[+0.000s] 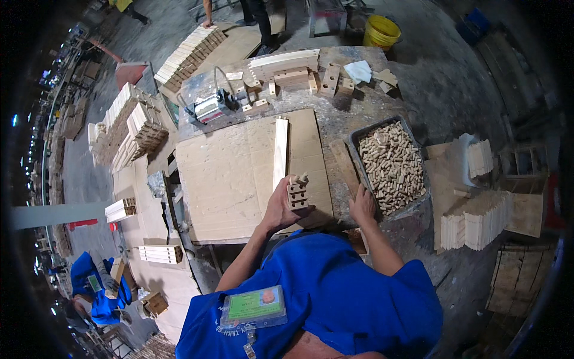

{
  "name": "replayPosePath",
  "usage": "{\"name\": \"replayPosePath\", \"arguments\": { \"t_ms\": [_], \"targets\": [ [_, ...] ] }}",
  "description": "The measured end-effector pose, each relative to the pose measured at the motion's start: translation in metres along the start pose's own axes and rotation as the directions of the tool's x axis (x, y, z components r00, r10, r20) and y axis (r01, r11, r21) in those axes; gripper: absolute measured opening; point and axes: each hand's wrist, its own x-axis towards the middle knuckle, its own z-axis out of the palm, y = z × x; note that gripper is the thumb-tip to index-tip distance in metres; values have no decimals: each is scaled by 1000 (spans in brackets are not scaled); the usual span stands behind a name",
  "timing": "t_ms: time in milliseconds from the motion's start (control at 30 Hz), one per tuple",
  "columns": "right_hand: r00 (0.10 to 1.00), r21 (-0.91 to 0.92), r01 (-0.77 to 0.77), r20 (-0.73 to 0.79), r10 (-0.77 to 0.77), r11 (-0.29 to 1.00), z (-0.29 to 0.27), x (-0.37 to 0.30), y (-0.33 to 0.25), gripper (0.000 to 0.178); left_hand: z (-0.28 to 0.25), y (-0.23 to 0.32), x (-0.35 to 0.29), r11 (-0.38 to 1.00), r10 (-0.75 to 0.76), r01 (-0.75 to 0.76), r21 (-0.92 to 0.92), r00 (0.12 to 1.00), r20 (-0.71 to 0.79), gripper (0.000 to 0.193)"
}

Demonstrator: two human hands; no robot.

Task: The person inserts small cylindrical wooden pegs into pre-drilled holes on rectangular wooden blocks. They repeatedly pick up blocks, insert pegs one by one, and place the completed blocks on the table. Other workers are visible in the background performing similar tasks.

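My left hand (278, 209) is wrapped round a stack of pale wooden slats (297, 196), held in front of my body. The slats' ends face up and show rows of drilled holes. Short wooden dowels (299, 179) stick out of the far end holes. My right hand (363, 207) is at the near left edge of a grey tray (355, 147) heaped with loose wooden dowels (391, 167). Its fingers are drawn together; what they hold, if anything, is too small to make out. A wooden strip (345, 164) lies along the tray, by those fingertips.
One slat (280, 149) lies on a cardboard sheet (233, 173) on the worktable. Behind are a metal device (209, 109) and drilled wooden blocks (330, 79). Slat stacks stand left (140, 128) and right (478, 224). A yellow bucket (381, 32) and other people are farther off.
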Motion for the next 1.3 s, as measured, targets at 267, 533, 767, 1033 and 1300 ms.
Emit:
{"name": "replayPosePath", "arguments": {
  "t_ms": [267,533,767,1033,1300],
  "targets": [
    [989,477,94,-145,-27,874,62,2,17,61,-10,-11,-8,992,112,-114,-57,993,-35,87],
    [916,746,380,-223,-334,547,-14,-9,9,59,-8,-47,1,989,131,-130,-65,991,16,89],
    [882,827,457,-374,-287,328,-152,-78,-29,75,-4,-11,-4,999,42,-43,-5,998,-54,83],
    [713,444,693,-304,-632,569,-181,-83,-48,72,-7,-27,1,993,114,-114,3,993,-15,90],
    [779,552,560,-97,-619,618,-151,-84,-51,73,-16,-10,2,986,154,-151,75,987,-39,82]
  ]
}}
